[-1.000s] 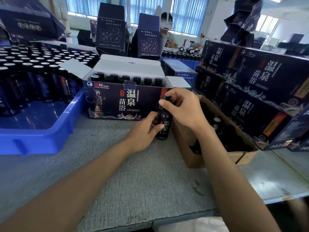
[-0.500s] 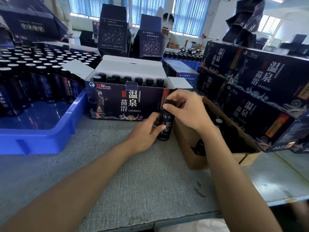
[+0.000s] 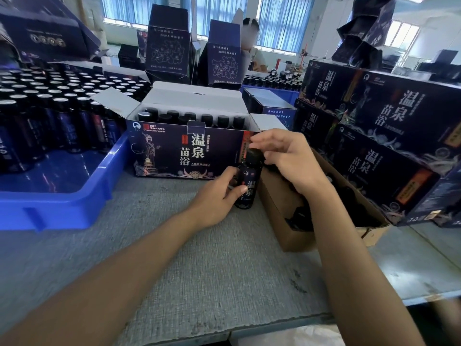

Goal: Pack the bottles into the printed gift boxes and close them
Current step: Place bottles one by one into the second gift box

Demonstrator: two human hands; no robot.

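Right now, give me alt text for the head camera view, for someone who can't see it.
The left hand grips a dark bottle standing on the grey table while the right hand pinches its cap. Behind it an open printed gift box holds bottles; a blue tray of bottles sits left, a brown carton right.

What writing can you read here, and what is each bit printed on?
"PICC": top left front of the open dark printed gift box.
"温泉 苗浴": that box's front, and the stacked closed dark gift boxes on the right.
"温泉": label of the small dark bottle before it.
Too blurred: smaller print lines, orange strips, tall map-printed boxes behind.
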